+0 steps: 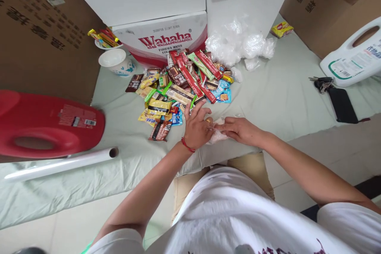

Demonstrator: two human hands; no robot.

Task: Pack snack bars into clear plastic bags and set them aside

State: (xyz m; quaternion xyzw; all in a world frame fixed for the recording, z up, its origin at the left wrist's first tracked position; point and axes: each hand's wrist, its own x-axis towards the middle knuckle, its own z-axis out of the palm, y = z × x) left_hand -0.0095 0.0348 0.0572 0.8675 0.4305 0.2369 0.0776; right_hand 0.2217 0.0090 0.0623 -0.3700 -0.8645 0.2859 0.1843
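Your left grip (198, 126) and right grip (242, 130) are narrowly pinching a clear, crinkled plastic bag (218, 136) lying between them.

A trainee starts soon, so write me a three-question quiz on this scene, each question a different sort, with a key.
1. Multiple choice: on which wrist is the red band?
A) Left
B) Right
C) Both

2. True or false: the heap of wrapped snacks lies in front of the Wahaha box.

3. Short answer: what material lies between the left hand and the right hand, at their fingertips?

Key:
1. A
2. True
3. Clear plastic
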